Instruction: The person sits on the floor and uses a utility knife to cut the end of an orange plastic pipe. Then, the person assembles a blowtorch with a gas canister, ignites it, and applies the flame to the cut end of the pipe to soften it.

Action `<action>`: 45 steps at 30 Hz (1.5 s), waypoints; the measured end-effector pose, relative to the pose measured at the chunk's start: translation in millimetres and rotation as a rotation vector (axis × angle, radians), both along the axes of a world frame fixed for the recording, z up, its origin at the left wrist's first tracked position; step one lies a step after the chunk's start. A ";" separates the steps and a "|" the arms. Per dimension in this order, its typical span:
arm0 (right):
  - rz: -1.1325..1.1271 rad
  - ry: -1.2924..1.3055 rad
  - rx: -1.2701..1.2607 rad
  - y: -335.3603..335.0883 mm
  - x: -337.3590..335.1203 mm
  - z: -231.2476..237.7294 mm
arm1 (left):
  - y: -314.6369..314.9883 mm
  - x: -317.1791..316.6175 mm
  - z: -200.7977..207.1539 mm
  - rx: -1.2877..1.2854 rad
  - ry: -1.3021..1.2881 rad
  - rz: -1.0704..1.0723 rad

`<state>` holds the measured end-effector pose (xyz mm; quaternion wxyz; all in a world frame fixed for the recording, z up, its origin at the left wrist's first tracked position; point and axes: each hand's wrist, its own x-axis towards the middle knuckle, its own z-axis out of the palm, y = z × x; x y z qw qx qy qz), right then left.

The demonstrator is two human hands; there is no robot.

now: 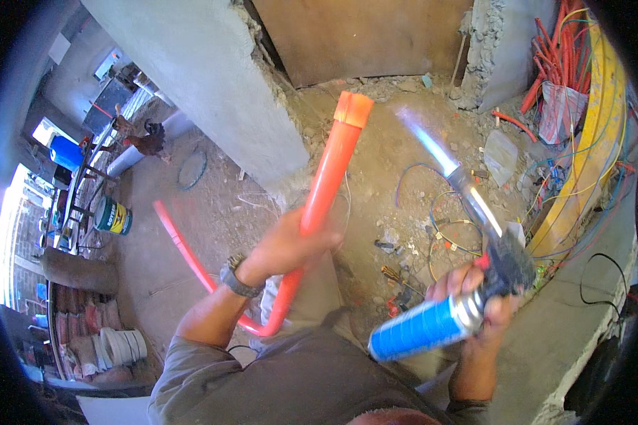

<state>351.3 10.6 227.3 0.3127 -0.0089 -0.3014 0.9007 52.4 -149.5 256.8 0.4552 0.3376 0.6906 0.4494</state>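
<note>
An orange plastic conduit pipe (327,173) stands raised in front of me, with my left hand (290,244) wrapped around its straight upper length. Its top end widens into a lighter orange collar (354,110). Below my wrist the pipe bends sharply and runs away to the left. My right hand (471,297) grips a gas torch (507,265) with a blue canister (422,329), fingers closed around its neck. From the metal nozzle a blue flame (425,139) points up and left, to the right of the collar and apart from it.
A broken grey wall (213,78) rises ahead on the left. Loose wires (443,234) and a screwdriver (397,275) lie on the rubble-strewn floor. At the right are a yellow beam (578,191) and bundled orange pipes (556,64). A bucket (113,216) stands left.
</note>
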 end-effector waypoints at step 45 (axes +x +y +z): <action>-0.099 -0.282 -0.185 -26.2 -33.3 -44.9 | 50.1 -46.8 -9.4 -0.341 1.537 -0.233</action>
